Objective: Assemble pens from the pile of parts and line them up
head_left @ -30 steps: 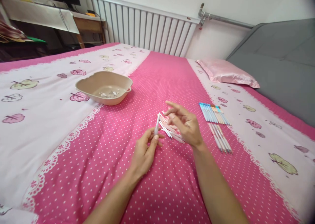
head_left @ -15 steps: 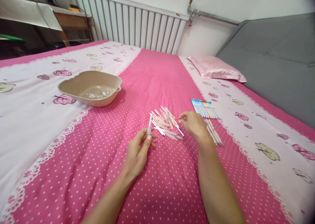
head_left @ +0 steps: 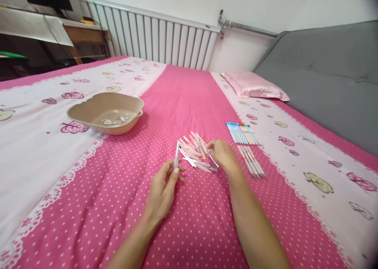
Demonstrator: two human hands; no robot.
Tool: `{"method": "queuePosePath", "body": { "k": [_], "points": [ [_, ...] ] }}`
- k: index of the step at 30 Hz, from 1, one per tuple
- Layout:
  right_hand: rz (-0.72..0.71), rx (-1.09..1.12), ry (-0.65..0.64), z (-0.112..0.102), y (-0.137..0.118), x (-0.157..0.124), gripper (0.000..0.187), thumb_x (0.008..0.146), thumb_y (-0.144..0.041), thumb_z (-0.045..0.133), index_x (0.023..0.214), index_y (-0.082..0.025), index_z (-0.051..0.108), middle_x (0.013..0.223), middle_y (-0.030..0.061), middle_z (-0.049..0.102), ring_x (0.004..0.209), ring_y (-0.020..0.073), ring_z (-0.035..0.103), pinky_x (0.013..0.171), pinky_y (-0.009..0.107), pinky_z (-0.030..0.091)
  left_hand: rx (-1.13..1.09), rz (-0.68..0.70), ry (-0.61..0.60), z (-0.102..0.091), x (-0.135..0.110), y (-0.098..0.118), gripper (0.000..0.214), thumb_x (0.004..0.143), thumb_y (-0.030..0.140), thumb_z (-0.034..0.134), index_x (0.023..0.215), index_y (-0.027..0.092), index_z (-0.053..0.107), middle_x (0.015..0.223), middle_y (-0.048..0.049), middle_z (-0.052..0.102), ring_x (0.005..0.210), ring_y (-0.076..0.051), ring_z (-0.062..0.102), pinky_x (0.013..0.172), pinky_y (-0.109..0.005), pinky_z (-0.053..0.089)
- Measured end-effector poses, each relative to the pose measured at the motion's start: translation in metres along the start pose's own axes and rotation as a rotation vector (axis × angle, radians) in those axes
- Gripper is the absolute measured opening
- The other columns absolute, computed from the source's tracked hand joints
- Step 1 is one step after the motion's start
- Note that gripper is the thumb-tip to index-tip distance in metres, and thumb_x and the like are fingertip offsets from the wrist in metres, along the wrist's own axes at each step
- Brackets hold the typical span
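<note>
My left hand (head_left: 162,186) pinches a slim white pen (head_left: 176,155) and holds it upright above the pink dotted bedspread (head_left: 189,103). A loose pile of pink and white pens (head_left: 196,153) lies just right of it. My right hand (head_left: 223,155) rests at the right edge of that pile, fingers curled down onto the pens; I cannot make out whether it grips one. To the right lie a neat row of blue and orange pens (head_left: 242,132) and a second row of pink pens (head_left: 251,161).
A beige plastic basin (head_left: 82,110) with small white bits inside sits on the bed at the left. A pink satin pillow (head_left: 254,86) lies at the far right near a grey headboard (head_left: 330,76). A white radiator (head_left: 156,36) runs along the wall behind.
My right hand has come down from a raised, spread pose and now rests on the right side of the loose pen pile. The left hand keeps the white pen upright.
</note>
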State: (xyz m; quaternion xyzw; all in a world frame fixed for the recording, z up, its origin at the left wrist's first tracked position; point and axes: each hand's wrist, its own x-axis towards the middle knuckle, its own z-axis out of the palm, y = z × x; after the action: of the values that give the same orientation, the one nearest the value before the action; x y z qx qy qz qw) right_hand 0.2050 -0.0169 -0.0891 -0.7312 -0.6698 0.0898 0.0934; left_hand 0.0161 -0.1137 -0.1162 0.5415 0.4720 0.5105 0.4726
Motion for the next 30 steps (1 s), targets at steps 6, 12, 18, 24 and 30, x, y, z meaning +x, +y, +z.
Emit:
{"method": "queuePosePath", "body": {
  "k": [6,12,18,24,30],
  "points": [
    [-0.020,0.028,0.019,0.001,-0.001,0.000,0.029,0.081,-0.016,0.046,0.093,-0.025,0.070,0.099,0.0083,0.071,0.096,0.0234,0.063,0.075,0.030,0.044,0.002,0.014,-0.001,0.000,0.000,-0.001,0.034,0.091,0.037,0.044,0.117,0.016,0.050,0.101,-0.0081,0.063,0.081,-0.016,0.061,0.075,-0.031,0.048],
    [-0.045,0.068,0.058,0.004,-0.008,0.001,0.024,0.082,-0.029,0.051,0.098,-0.025,0.068,0.097,0.0058,0.071,0.094,0.0208,0.064,0.073,0.027,0.044,0.026,0.025,0.006,0.000,0.001,-0.001,0.034,0.091,0.038,0.044,0.115,0.016,0.051,0.099,-0.0076,0.063,0.075,-0.014,0.061,0.074,-0.031,0.048],
    [-0.038,0.072,0.073,0.017,-0.016,0.001,0.025,0.077,-0.030,0.058,0.099,-0.022,0.066,0.093,0.0081,0.071,0.090,0.0233,0.065,0.073,0.030,0.045,0.020,0.017,0.012,0.000,0.000,0.000,0.033,0.090,0.036,0.045,0.115,0.016,0.051,0.098,-0.0076,0.064,0.075,-0.015,0.061,0.073,-0.030,0.047],
    [0.003,0.133,0.097,0.019,-0.019,0.002,0.030,0.073,-0.029,0.059,0.100,-0.018,0.067,0.094,0.0135,0.070,0.092,0.0270,0.064,0.077,0.034,0.046,0.004,0.007,0.017,0.000,0.001,0.000,0.032,0.090,0.036,0.045,0.114,0.015,0.052,0.101,-0.0085,0.064,0.073,-0.015,0.061,0.073,-0.031,0.047],
    [0.056,0.391,0.128,0.013,-0.014,0.006,0.037,0.061,-0.031,0.065,0.095,-0.017,0.069,0.083,0.0090,0.071,0.086,0.0260,0.065,0.075,0.033,0.046,0.002,0.005,0.013,0.001,0.001,0.000,0.032,0.090,0.036,0.045,0.113,0.015,0.052,0.100,-0.0086,0.064,0.074,-0.015,0.061,0.072,-0.031,0.047]
  ]
}}
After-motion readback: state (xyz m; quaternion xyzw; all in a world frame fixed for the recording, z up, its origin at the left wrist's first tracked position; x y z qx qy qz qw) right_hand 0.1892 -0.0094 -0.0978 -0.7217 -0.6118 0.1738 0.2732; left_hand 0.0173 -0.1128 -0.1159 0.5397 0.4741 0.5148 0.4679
